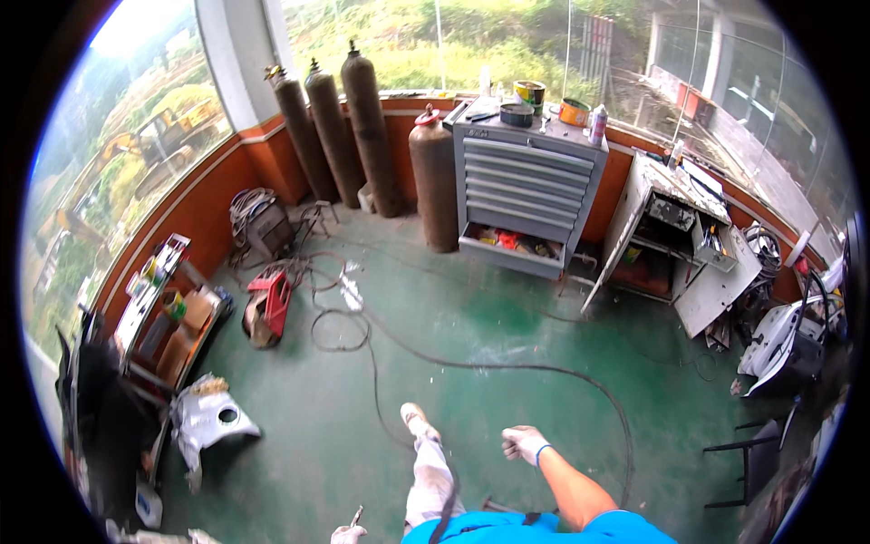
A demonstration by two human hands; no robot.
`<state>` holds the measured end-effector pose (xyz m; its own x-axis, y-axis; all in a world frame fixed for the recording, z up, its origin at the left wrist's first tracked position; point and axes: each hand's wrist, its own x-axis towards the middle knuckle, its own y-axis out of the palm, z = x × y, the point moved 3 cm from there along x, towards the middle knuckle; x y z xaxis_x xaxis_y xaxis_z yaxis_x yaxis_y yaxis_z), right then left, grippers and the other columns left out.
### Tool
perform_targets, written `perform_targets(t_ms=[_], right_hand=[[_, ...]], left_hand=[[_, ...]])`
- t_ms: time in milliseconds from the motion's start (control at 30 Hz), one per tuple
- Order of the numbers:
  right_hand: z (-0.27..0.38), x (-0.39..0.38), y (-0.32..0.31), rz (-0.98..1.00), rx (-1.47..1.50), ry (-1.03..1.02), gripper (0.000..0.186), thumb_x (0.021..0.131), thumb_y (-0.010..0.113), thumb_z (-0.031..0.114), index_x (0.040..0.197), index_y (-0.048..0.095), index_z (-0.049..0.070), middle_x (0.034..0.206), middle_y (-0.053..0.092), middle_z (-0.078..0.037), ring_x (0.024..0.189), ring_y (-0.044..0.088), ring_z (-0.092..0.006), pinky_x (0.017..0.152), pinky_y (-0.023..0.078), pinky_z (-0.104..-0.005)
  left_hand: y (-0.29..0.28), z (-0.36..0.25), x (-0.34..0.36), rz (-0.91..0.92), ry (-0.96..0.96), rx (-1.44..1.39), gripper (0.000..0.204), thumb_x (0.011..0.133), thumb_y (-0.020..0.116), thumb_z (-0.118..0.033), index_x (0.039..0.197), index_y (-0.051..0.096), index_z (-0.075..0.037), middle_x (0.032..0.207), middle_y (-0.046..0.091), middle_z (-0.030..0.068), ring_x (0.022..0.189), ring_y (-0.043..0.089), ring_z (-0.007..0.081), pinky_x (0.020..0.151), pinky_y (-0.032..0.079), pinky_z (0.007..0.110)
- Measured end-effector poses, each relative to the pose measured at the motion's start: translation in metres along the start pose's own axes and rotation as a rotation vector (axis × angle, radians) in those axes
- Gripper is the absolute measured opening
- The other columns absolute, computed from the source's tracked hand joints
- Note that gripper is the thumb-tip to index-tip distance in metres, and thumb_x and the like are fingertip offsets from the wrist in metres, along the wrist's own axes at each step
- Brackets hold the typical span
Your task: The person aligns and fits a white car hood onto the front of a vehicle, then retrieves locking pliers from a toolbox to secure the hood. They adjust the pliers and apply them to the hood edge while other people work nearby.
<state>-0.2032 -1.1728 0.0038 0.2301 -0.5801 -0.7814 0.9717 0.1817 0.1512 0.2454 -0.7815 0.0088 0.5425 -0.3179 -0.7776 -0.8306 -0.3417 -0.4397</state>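
At the bottom edge, my left hand (346, 536) in a pale glove is only partly in view. It is closed on a slim metal tool (358, 516), whose short tip sticks up; its kind cannot be made out. My right hand (523, 443), in a whitish glove with a blue cuff, hangs over the green floor with its fingers curled in. Nothing shows in it. A dark hose (507, 366) curves across the floor ahead of it and down along its right side.
Ahead stands a grey tool cabinet (530, 177) with its bottom drawer pulled out. Gas cylinders (372, 136) stand left of it. A red-and-brown machine (268, 306) lies among looped hoses. A shelf (172, 335) is at left, a worn workbench (634, 204) and a dark chair (761, 462) at right.
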Motion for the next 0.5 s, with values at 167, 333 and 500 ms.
perform_targets(t_ms=[167, 333, 500], right_hand=[[0.153, 0.093, 0.1, -0.035, -0.235, -0.059, 0.031, 0.098, 0.072, 0.027, 0.114, 0.068, 0.002, 0.086, 0.07, -0.009, 0.07, 0.068, -0.021, 0.063, 0.06, -0.037], [0.272, 0.145, 0.081, -0.084, -0.2, -0.081, 0.022, 0.096, 0.072, 0.024, 0.1, 0.068, 0.003, 0.08, 0.068, -0.007, 0.061, 0.065, -0.0207, 0.053, 0.054, -0.0366], [0.449, 0.213, 0.095, -0.363, -0.177, -0.356, 0.029, 0.093, 0.069, 0.025, 0.071, 0.065, 0.006, 0.063, 0.065, -0.006, 0.052, 0.062, -0.0181, 0.048, 0.048, -0.036]], left_hand=[[-0.017, -0.165, 0.154, -0.022, 0.177, 0.254, 0.037, 0.073, 0.08, -0.04, 0.09, 0.079, -0.007, 0.071, 0.066, 0.0085, 0.065, 0.064, 0.026, 0.057, 0.05, 0.047], [-0.029, -0.383, 0.21, -0.037, 0.093, 0.149, 0.044, 0.063, 0.084, -0.022, 0.1, 0.077, 0.001, 0.09, 0.076, 0.0155, 0.084, 0.074, 0.0266, 0.079, 0.06, 0.044], [-0.038, -0.527, 0.246, -0.19, 0.43, 0.312, 0.041, 0.061, 0.088, -0.021, 0.095, 0.076, -0.002, 0.08, 0.074, 0.0084, 0.074, 0.07, 0.0178, 0.075, 0.058, 0.034]])
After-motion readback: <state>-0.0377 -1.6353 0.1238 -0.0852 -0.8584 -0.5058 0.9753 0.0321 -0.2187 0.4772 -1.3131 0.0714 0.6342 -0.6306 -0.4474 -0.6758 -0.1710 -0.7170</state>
